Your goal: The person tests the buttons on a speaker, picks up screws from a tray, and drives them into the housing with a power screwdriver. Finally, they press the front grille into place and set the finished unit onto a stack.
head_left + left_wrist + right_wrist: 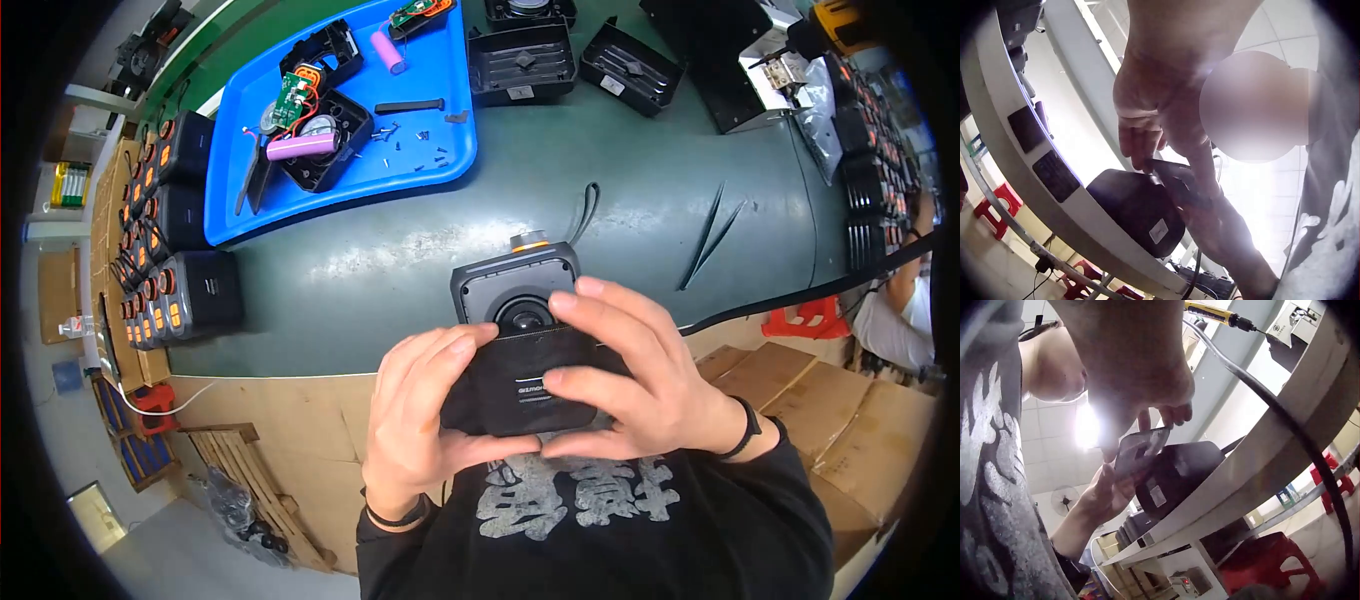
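A black speaker [470, 290] with an orange-ringed knob stands at the table's near edge, its round cone facing me. Close in front of it is a flat black front cover [515, 415] with a small printed logo, overlapping the lower part of the cone. My left hand [412, 415] grips the cover's left side, fingertips at the top edge and thumb along the bottom. On the other side my right hand [650, 385] holds it with the thumb below and a fingertip on its face. Both wrist views show the cover [1179, 178] tilted between the hands, right beside the speaker [1179, 472].
A blue tray [425, 180] holds an opened unit, pink cells, circuit boards and screws. Black housings [525, 65] lie at the back. Finished-looking speakers [200, 290] line the left, more stacks the right [870, 190]. Tweezers [705, 240] and a strap loop [587, 212] lie on the table.
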Motion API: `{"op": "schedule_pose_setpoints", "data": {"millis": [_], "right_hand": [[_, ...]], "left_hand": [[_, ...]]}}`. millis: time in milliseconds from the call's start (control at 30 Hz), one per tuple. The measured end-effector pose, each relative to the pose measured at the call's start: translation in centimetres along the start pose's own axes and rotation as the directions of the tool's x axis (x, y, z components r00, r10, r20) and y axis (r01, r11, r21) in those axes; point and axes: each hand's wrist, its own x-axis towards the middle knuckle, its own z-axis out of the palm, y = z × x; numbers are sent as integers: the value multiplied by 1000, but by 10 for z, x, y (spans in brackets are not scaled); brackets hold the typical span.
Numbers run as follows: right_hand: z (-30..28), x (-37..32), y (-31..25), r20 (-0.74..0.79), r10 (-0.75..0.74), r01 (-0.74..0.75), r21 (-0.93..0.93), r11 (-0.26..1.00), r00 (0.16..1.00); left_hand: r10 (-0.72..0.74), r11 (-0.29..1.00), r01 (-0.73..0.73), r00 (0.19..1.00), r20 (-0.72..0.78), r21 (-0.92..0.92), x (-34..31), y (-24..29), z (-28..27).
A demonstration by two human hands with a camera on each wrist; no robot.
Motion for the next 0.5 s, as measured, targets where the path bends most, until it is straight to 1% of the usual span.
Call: {"op": "schedule_pose_setpoints", "data": {"millis": [33,100,233,267,333,367,400,433,467,500], "right_hand": [[1,2,2,10,28,-28,31,999,1000],[0,4,5,37,57,-60,87,994,998],[-2,12,6,104,59,-69,88,994,993],[-4,15,6,128,65,-74,66,995,990],[-5,19,7,168,63,-71,42,997,984],[-5,22,6,183,65,-66,1,998,981],[-5,24,6,198,66,-60,-39,997,978],[-6,26,6,212,59,-52,-39,998,975],[-6,28,6,205,52,-37,-73,997,977],[-6,30,7,198,42,-21,-107,994,979]], "left_hand": [[0,1000,0,1000,22,2,2,-1,1],[-1,1000,1,1000,5,-11,4,-3,4],[2,999,-3,1000,-21,-51,5,-6,6],[-6,998,4,999,-35,-55,5,-8,6],[-22,999,22,1000,-10,-43,6,-10,4],[-31,998,30,999,-24,-47,5,-12,4],[-37,998,36,999,-9,-57,4,-14,3],[-42,997,42,999,6,-66,4,-15,3],[-51,996,51,999,-7,-69,4,-15,2],[-50,995,50,999,12,-84,5,-16,1]]}}
